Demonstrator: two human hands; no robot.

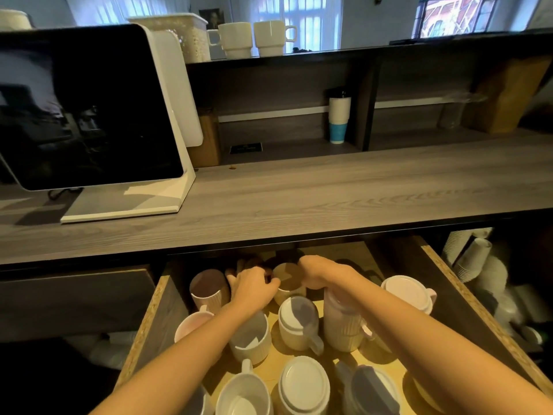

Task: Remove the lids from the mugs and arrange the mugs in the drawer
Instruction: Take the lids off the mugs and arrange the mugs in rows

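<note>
Mug (288, 284) with round wooden lid (286, 275), far back in the open drawer (151, 307), between both hands. Left hand (253, 287) touching its left side, fingers curled around the rim; right hand (321, 272) cupped over its right edge, wrist bent down. Both forearms stretched forward over the drawer. Whether gripping firmly or only resting: cannot tell. Ribbed pale ceramic mugs nearby, several with smooth round lids, one tall lidded mug (344, 320) just under the right wrist. Grey wood-grain counter (329, 193) above.
</note>
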